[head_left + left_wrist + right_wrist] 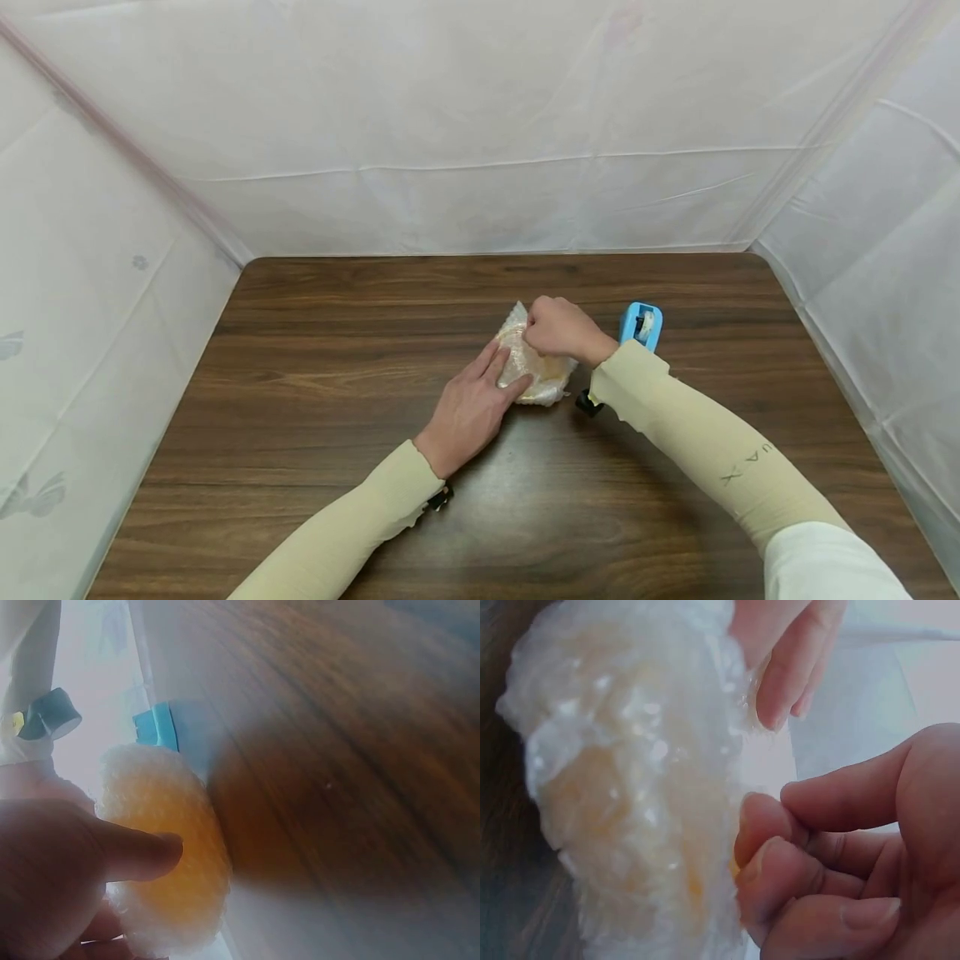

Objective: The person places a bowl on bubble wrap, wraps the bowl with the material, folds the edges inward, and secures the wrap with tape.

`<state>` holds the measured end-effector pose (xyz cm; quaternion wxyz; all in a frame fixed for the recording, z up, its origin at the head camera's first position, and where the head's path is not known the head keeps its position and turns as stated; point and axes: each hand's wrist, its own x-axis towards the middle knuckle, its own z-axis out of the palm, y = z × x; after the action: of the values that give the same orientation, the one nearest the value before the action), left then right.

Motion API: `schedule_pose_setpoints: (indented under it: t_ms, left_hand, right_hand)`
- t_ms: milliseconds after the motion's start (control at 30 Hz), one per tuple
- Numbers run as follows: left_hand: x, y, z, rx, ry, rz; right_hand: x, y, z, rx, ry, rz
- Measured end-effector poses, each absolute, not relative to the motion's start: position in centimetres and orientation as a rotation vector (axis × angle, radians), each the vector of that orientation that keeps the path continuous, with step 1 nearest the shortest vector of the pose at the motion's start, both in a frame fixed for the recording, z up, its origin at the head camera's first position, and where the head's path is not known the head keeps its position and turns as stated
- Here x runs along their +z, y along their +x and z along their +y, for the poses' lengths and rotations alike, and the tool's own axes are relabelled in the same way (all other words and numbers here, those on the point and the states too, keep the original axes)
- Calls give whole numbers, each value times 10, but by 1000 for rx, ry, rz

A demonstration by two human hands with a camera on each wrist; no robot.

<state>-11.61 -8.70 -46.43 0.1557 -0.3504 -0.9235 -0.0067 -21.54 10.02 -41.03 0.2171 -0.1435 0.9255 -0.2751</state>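
A bundle of bubble wrap (543, 379) lies on the table in front of me, and something yellowish shows through its clear layers. My left hand (468, 408) holds it from the left, with the thumb along its near side in the left wrist view (142, 855) and the other fingers over the wrap. My right hand (562, 329) is at the far right part of the bundle. In the right wrist view its fingers (780, 877) are curled, with fingertips right at the wrap (630, 787) and no object visible between them.
A light-blue tape dispenser (626, 329) with a roll in it stands just right of the bundle, partly behind my right forearm. The dark wood table (337, 333) is bordered by white sheeting (450, 125) at the back and both sides.
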Motion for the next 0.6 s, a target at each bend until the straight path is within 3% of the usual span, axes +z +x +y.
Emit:
schedule_pose_setpoints:
  t_ms: [600]
  left_hand:
    - [-465, -115, -81, 4, -974, -2639]
  right_hand:
    - [-402, -224, 98, -428, -256, 2627]
